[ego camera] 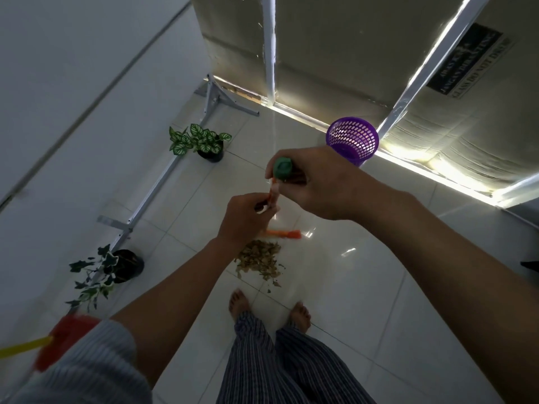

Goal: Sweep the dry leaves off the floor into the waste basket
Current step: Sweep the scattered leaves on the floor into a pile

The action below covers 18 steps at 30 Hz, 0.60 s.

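Both hands, right hand [318, 182] above left hand [248, 217], grip the green-capped broom handle [281, 170]; judging by the heaped dry brown leaves [259, 262] at centre, gathering looks done, and scooping toward the purple mesh waste basket [353, 139] upper right comes next.

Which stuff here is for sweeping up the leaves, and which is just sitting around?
For the job: broom, held by left hand and right hand; dry leaves; purple basket.
Just there: two potted plants; red and yellow tool.

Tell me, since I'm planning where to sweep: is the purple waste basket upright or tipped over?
Upright. The purple waste basket stands on the floor with its open rim facing up, beyond the leaf pile.
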Tool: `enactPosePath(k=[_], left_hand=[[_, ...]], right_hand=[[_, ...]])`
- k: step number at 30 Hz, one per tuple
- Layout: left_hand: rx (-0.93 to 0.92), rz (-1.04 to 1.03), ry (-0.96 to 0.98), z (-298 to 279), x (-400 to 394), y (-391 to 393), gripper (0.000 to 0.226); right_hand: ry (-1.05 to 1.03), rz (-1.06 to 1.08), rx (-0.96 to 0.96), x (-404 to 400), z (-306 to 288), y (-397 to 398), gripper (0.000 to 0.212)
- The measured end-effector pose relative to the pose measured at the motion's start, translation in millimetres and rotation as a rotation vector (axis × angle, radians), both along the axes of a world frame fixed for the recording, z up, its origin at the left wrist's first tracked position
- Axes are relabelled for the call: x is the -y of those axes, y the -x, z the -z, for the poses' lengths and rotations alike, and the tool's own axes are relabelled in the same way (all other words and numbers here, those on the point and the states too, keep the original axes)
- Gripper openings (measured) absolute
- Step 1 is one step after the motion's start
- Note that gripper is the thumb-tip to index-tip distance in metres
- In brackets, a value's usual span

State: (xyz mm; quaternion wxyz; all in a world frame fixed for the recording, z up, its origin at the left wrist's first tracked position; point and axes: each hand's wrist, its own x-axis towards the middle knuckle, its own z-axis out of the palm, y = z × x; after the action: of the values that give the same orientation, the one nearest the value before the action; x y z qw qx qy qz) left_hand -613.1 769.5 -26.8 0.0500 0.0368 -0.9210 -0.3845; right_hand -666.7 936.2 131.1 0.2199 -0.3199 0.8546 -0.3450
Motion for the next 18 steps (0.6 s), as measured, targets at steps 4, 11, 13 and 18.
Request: enactPosePath(k=[4, 11, 13, 18], left_hand=[[-0.067, -0.132, 0.013, -3.9, 15.6, -12.8, 0.012], [0.026, -0.282, -0.005, 9.7, 25.0, -41.2, 0.017], [0.076, -0.320, -0.005, 16.7, 23.1, -51.5, 0.025], [0.153, -0.299, -0.053, 26.3, 14.6, -71.8, 0.014]], right_hand=[[0.028, -0.079, -0.012, 20.4, -5.6, -3.1, 0.025], [-0.072, -0.208, 0.080, 37.7, 21.3, -21.1, 0.017], [-0.098, -0.222, 0.108, 38.2, 27.9, -26.3, 0.017], [-0.164, -0.270, 0.157, 35.9, 26.4, -35.3, 0.017]])
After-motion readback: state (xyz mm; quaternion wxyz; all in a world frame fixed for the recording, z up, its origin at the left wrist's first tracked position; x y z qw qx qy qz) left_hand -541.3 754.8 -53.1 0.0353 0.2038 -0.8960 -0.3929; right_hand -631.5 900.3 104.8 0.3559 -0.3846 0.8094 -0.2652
